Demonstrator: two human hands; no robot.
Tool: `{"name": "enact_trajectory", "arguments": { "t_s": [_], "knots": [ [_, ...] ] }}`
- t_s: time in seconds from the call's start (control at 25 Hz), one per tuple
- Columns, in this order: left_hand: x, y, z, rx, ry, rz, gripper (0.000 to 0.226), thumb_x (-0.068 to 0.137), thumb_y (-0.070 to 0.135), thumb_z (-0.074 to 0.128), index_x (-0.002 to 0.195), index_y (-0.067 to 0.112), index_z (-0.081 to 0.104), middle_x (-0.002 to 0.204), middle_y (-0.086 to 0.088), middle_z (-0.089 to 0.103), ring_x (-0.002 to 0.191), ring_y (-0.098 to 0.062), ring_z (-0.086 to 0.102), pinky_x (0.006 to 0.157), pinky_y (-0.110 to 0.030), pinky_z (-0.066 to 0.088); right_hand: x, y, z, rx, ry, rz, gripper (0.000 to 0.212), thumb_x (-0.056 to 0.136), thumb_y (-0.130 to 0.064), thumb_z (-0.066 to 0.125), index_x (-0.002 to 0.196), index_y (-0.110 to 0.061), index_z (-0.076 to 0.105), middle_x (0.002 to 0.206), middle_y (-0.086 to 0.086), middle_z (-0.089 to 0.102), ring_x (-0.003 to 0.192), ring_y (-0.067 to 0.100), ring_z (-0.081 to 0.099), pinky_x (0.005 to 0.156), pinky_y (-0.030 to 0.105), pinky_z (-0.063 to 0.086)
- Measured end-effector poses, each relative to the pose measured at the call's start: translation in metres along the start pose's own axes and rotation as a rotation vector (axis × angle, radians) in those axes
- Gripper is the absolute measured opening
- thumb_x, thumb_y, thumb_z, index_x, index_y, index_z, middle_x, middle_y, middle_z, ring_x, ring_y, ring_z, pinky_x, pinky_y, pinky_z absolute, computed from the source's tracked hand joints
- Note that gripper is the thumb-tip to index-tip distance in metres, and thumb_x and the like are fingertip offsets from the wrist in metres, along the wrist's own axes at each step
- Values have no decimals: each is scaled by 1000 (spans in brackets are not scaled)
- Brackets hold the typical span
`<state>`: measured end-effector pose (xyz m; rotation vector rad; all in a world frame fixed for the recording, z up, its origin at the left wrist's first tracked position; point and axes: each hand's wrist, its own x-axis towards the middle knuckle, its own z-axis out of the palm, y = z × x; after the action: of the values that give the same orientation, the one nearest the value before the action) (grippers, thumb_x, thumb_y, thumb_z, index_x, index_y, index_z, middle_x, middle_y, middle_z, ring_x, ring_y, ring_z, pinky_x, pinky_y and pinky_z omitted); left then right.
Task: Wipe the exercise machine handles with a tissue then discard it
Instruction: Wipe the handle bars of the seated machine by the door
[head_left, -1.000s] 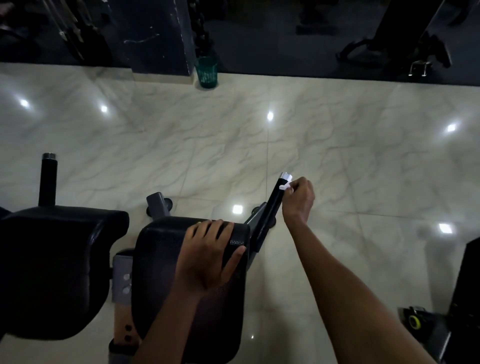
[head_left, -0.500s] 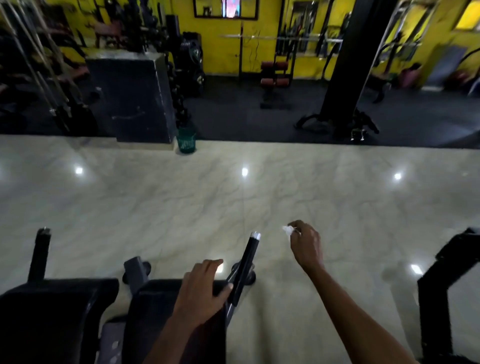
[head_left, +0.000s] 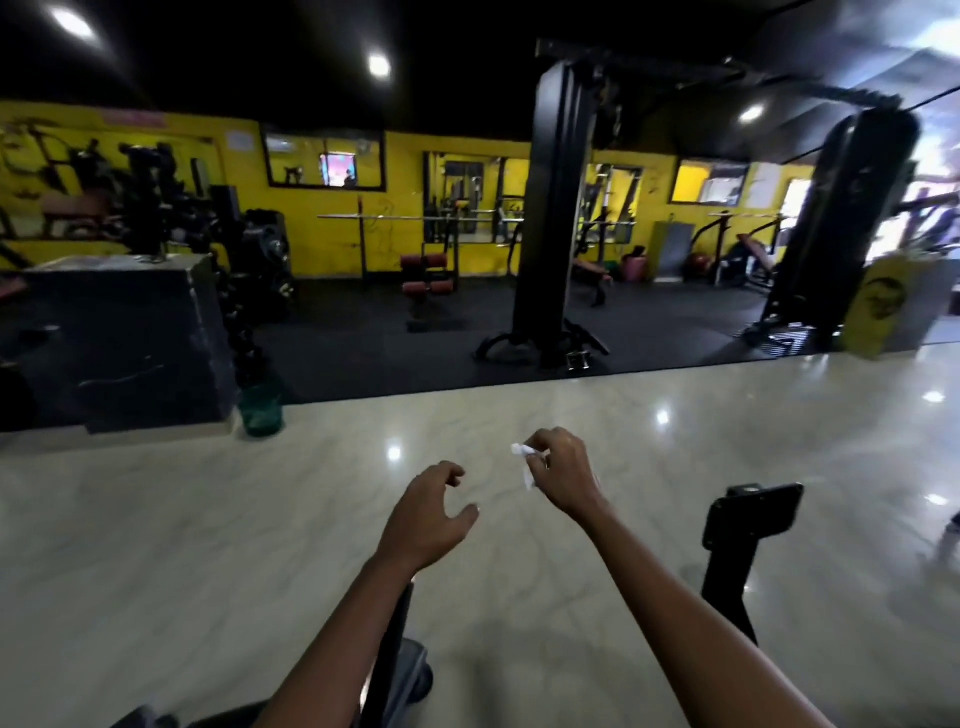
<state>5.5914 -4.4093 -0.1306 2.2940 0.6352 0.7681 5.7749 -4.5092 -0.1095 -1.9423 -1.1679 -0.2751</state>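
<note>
Tissue (head_left: 521, 451) now lifted away from the machine handle, pinched small and crumpled in the right hand (head_left: 561, 473); wiping looks finished, so discarding probably comes next. Left hand (head_left: 426, 514) off the black pad it rested on a moment ago, holding nothing, fingers loosely curled with the thumb apart. Both forearms stretched forward above the marble floor (head_left: 208, 545), left hand just beside the tissue. Green bin (head_left: 260, 410) far beyond the tissue, at the floor's edge, possibly the target.
</note>
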Motion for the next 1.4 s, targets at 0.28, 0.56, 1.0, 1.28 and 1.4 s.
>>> {"name": "enact_trajectory", "arguments": {
  "t_s": [0.28, 0.56, 1.0, 1.28, 1.4],
  "knots": [
    [53, 58, 36, -54, -50, 124, 40, 74, 39, 65, 108, 20, 58, 107, 8, 59, 99, -9, 56, 88, -30, 48, 17, 50, -75, -131, 20, 135, 25, 89, -32, 59, 77, -10, 61, 82, 5, 59, 77, 22, 58, 65, 35, 45],
    [120, 92, 87, -32, -109, 214, 39, 78, 33, 68, 113, 16, 59, 111, 5, 59, 101, -8, 54, 87, -25, 46, 45, 110, -123, -158, 86, 278, 24, 85, -34, 59, 71, -19, 47, 75, -3, 57, 74, 19, 57, 64, 37, 48],
    [222, 139, 197, -129, -317, 369, 36, 81, 33, 68, 114, 20, 58, 112, 7, 59, 101, -8, 54, 81, -23, 42, 60, 195, -182, -323, 194, 456, 18, 78, -21, 61, 73, -18, 44, 64, -6, 46, 65, 22, 46, 56, 30, 30],
    [295, 178, 262, -223, -523, 598, 38, 79, 30, 73, 113, 17, 61, 109, 3, 62, 99, -13, 58, 81, -24, 45, 56, 233, -213, -479, 447, 682, 15, 81, -27, 64, 76, -15, 58, 77, 3, 59, 78, 25, 58, 61, 28, 32],
    [312, 196, 287, -264, -608, 691, 36, 78, 26, 74, 110, 14, 63, 106, 1, 64, 96, -15, 60, 79, -23, 44, 43, 238, -226, -551, 545, 791, 13, 79, -25, 65, 77, -14, 59, 83, 10, 65, 81, 28, 60, 62, 29, 34]
  ]
}}
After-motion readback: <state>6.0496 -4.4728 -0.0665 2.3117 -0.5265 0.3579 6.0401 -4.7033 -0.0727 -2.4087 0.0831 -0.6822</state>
